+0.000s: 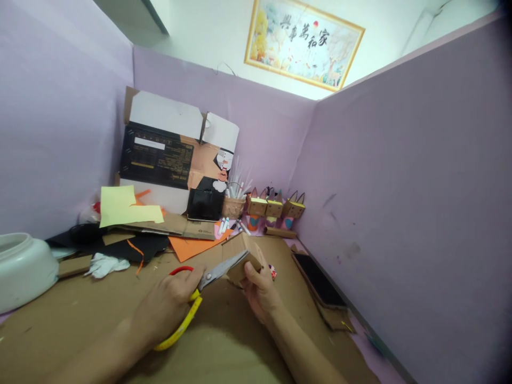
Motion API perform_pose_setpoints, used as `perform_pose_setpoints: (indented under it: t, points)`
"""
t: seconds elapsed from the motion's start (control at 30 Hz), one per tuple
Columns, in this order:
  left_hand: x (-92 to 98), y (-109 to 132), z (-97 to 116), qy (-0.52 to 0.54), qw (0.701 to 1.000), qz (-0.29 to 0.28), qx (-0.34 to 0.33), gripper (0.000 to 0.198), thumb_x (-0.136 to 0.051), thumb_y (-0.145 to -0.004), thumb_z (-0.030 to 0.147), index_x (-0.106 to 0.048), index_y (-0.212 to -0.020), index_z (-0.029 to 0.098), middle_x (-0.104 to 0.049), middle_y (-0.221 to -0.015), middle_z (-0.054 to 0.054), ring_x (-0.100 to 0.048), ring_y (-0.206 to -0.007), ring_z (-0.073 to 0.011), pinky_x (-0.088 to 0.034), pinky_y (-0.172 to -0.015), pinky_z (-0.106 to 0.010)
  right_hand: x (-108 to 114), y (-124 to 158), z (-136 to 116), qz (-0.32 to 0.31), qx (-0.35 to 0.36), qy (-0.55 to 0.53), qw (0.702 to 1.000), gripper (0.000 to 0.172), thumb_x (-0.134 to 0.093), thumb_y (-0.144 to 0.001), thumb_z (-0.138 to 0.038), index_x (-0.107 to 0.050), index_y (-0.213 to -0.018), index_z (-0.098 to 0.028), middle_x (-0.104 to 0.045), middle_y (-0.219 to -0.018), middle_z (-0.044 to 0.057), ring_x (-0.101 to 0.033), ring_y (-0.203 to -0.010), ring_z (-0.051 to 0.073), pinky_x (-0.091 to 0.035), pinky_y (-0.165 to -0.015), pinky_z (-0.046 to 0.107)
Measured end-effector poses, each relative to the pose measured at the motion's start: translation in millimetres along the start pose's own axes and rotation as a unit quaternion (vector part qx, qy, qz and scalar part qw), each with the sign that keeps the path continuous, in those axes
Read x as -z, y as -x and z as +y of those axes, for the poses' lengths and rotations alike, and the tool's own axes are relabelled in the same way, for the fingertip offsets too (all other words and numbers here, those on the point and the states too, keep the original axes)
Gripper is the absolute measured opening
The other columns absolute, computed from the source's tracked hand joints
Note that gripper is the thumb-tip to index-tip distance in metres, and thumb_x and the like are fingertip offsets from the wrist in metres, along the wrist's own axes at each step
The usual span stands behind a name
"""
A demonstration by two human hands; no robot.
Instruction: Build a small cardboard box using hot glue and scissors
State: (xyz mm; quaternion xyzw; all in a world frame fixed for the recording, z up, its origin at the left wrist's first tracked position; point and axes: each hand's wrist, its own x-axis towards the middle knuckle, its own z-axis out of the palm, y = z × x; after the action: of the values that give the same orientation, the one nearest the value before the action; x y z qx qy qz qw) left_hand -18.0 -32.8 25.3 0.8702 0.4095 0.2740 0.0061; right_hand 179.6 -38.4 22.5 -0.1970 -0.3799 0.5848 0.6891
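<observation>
From my end: left hand (168, 309) has its fingers curled tight through the handles of the scissors (218, 272), blades slightly parted against the cardboard (244, 256). Right hand (260, 293) fingers are pinched on that cardboard, held just above the middle of the surface (80, 330).

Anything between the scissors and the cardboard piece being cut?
Nothing visible. The scissors in the left hand have their blades on the cardboard piece, held up by the right hand. That hand's fingers sit close beside the blades.
</observation>
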Motion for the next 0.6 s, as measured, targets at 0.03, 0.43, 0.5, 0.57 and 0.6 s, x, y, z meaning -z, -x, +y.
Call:
perform_pose_setpoints:
  t: [0.03, 0.43, 0.5, 0.57, 0.6]
  points:
    - [0.6, 0.0, 2.1, 0.015, 1.000, -0.001, 0.000, 0.038, -0.041, -0.072, 0.006, -0.059, -0.103, 0.019, -0.064, -0.072, -0.005, -0.062, -0.066, -0.0185, -0.048, -0.062, -0.024, 0.2, -0.1, 0.2, 0.000, -0.001, -0.003, 1.000, 0.071, -0.077, -0.066, -0.025, -0.043, -0.128, -0.029, -0.071, -0.097, 0.000, -0.067, -0.085, 0.020, -0.053, -0.078, 0.032]
    - [11.2, -17.4, -12.4, 0.227, 0.941, 0.104, 0.229, 0.026, -0.043, -0.085, 0.043, -0.050, -0.098, 0.021, -0.065, -0.065, 0.000, -0.064, -0.057, -0.0175, -0.047, -0.053, -0.024, -0.7, 3.1, -4.8, -0.016, -0.097, -0.040, 0.994, 0.051, -0.080, -0.058, -0.036, -0.063, -0.105, -0.023, -0.075, -0.088, 0.004, -0.069, -0.084, 0.025, -0.054, -0.080, 0.043]
    - [4.6, -16.1, -13.2, 0.299, 0.920, 0.097, 0.233, 0.027, -0.046, -0.084, 0.043, -0.048, -0.101, 0.022, -0.068, -0.079, -0.003, -0.068, -0.073, -0.0203, -0.050, -0.058, -0.025, 0.4, 5.1, -3.7, -0.026, -0.104, -0.033, 0.994, 0.052, -0.081, -0.056, -0.038, -0.064, -0.103, -0.022, -0.075, -0.087, 0.005, -0.069, -0.084, 0.027, -0.053, -0.081, 0.045]
    - [-3.2, -14.3, -7.8, 0.383, 0.895, 0.082, 0.215, 0.031, -0.052, -0.082, 0.042, -0.046, -0.105, 0.022, -0.068, -0.092, -0.005, -0.067, -0.082, -0.0214, -0.051, -0.062, -0.026, 0.7, 7.2, -2.4, -0.047, -0.109, -0.016, 0.993, 0.058, -0.082, -0.052, -0.039, -0.064, -0.105, -0.022, -0.074, -0.088, 0.007, -0.068, -0.088, 0.029, -0.052, -0.082, 0.047]
    - [-6.8, -13.7, -3.7, 0.431, 0.876, 0.074, 0.203, 0.034, -0.055, -0.080, 0.041, -0.045, -0.107, 0.022, -0.067, -0.095, -0.005, -0.066, -0.084, -0.0211, -0.051, -0.065, -0.028, 0.5, 8.2, -2.0, -0.062, -0.112, -0.006, 0.992, 0.061, -0.082, -0.051, -0.040, -0.063, -0.106, -0.022, -0.074, -0.089, 0.007, -0.067, -0.091, 0.030, -0.052, -0.083, 0.047]
